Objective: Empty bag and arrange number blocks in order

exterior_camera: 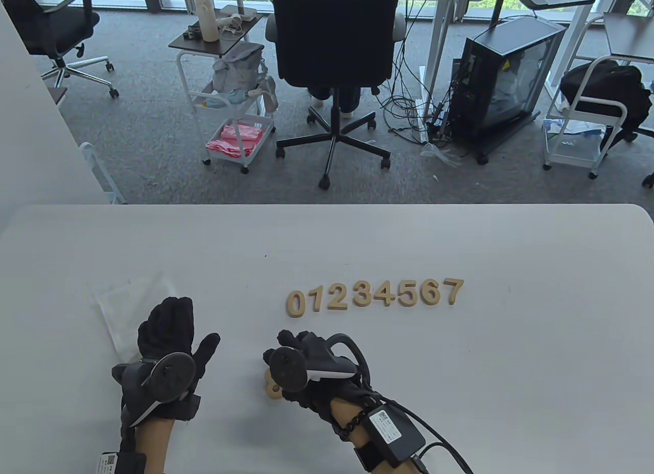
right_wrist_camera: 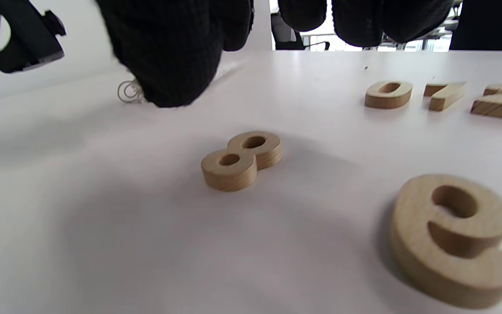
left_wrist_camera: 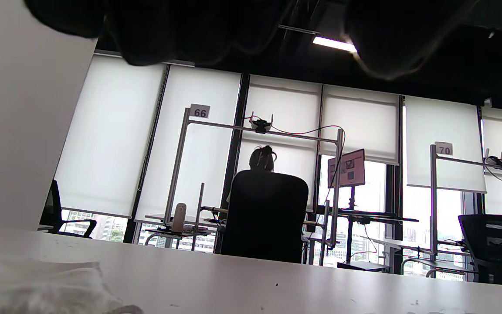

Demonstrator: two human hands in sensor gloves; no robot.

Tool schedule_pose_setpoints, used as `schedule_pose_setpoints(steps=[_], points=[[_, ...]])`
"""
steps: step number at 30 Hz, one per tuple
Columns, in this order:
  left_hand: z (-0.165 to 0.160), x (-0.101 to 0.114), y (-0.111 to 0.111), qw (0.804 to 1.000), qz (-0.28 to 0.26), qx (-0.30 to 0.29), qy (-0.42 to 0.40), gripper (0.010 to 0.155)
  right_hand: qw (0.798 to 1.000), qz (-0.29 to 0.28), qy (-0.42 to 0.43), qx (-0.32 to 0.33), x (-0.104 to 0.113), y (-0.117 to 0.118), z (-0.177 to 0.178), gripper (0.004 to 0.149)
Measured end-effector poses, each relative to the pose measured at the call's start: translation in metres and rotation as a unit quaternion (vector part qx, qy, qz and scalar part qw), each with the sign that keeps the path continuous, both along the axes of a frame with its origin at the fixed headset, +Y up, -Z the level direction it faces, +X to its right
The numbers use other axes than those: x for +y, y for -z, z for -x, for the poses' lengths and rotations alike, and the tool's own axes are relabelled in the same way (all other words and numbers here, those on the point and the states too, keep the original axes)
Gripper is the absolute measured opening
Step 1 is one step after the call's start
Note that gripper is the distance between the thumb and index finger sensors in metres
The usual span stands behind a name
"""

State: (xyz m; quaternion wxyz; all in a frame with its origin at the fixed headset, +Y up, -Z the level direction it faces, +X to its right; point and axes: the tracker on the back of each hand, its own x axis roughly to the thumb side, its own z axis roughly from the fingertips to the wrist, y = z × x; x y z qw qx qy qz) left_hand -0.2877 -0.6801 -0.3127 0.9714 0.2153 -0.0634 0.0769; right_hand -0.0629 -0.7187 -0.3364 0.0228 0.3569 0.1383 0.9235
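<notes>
Hovering over 8 block (right_wrist_camera: pixel 242 160) — right hand (exterior_camera: pixel 306 366) (fingers apart).

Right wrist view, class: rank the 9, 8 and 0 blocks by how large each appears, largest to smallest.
1. 9 block
2. 8 block
3. 0 block

Nearness to the camera drives this; their true sizes may well match.

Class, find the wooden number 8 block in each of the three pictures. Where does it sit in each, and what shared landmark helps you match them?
Table view: the 8 block lies near the bottom centre, mostly hidden under the right hand.
Left wrist view: not in it.
Right wrist view: the block lies flat at the centre, below the gloved fingers.
Shared landmark: the 0 block starting the row.
</notes>
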Motion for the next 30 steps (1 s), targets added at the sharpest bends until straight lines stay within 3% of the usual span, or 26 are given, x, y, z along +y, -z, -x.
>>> schedule_pose_setpoints(steps=[5, 13, 17, 30], points=[[0.001, 0.001, -0.001, 1.000, 0.000, 0.004, 0.002, 0.083, 0.999, 0.004, -0.043, 0.016, -0.033, 0.005, 0.020, 0.075], [0.002, 0.002, -0.001, 1.000, -0.002, 0.012, 0.009, 0.084, 0.997, -0.011, -0.072, 0.021, -0.055, 0.004, 0.029, 0.069], [0.004, 0.002, -0.002, 1.000, -0.002, 0.016, 0.004, 0.083, 0.998, -0.006, -0.065, 0.014, -0.056, 0.004, 0.029, 0.066], [0.004, 0.002, -0.002, 1.000, -0.001, 0.014, 0.002, 0.083, 0.996, -0.082, -0.040, 0.022, -0.056, 0.001, 0.030, 0.060]])
